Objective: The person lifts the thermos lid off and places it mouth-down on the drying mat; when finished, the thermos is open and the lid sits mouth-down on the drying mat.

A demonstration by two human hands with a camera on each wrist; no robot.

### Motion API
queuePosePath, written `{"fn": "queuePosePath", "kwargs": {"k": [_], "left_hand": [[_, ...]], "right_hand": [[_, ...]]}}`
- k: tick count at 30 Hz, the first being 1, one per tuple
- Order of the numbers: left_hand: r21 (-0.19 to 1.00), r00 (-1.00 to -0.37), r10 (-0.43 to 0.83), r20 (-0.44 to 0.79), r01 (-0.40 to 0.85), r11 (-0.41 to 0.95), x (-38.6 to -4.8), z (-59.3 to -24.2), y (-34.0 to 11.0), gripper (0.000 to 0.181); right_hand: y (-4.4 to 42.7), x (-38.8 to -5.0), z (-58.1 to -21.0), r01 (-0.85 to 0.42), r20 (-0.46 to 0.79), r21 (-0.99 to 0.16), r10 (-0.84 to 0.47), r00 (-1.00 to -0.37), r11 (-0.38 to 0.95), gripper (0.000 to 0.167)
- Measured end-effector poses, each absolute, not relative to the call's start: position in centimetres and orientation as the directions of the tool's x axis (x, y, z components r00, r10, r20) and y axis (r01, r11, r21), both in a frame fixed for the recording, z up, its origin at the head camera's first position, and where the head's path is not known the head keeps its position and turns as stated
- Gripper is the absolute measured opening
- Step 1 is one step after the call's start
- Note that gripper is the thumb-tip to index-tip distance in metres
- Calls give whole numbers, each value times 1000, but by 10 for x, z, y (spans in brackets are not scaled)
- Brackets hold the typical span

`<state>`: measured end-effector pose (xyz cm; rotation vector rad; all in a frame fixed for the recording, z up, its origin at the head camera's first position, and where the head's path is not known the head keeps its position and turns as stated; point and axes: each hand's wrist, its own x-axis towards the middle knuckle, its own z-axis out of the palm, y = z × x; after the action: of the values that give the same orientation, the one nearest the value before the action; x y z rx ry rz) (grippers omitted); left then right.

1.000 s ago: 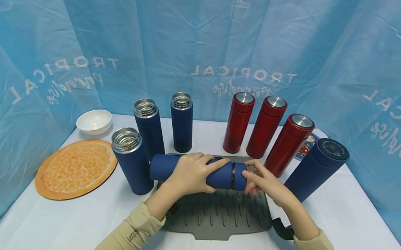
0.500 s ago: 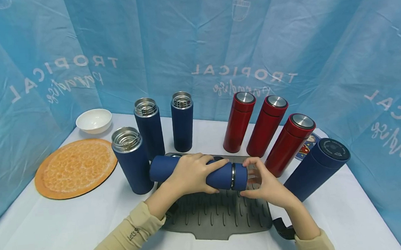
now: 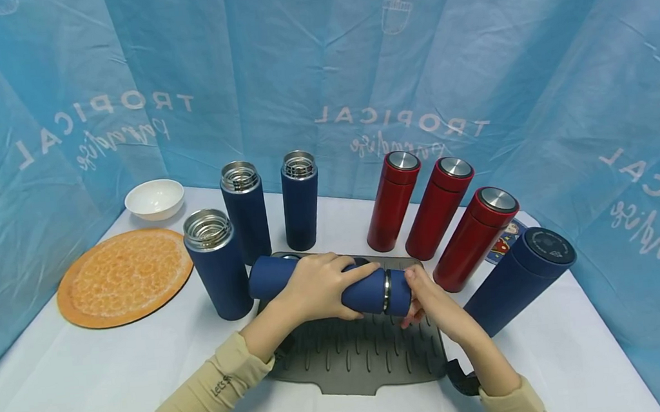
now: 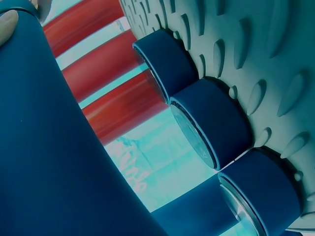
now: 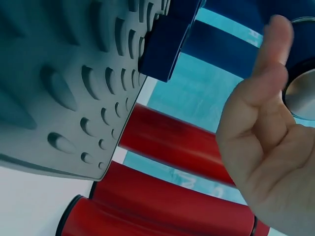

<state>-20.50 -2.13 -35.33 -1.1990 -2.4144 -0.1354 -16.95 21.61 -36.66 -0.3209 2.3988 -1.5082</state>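
With left hand, gripping blue thermos sideways mid-frame, over ridged grey mat; with right hand, gripping its cap. Also standing right of center: three red thermoses.

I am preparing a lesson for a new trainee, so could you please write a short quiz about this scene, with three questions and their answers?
1. Multiple choice: what does the left hand grip?
a) a red bottle
b) a blue bottle
c) a white bowl

2. True or false: the three red bottles stand without lids.

3. Count: in the head view, how many uncapped blue bottles stand upright at the left?

Key:
1. b
2. False; all three red bottles have their lids on.
3. Three
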Motion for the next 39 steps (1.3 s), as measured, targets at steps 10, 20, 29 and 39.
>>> {"fn": "queuePosePath", "kwargs": {"k": [10,20,29,39], "left_hand": [[-110,-517,737,435,782,614,-205,-351,-22,81],[-108,-536,733,419,772,626,-205,-348,-22,81],[-53,-537,688,488,769,637,-209,-348,-27,81],[311,-611,387,691,734,603,-221,-325,-36,86]], "right_hand": [[221,-170,-369,-69,-81,-918,-354,-932,390,51],[229,-169,-374,-270,107,-887,-401,-910,376,71],[238,-166,-372,-276,159,-907,-347,-924,318,71],[242,-167,-378,-257,142,-857,-273,-951,447,68]]}}
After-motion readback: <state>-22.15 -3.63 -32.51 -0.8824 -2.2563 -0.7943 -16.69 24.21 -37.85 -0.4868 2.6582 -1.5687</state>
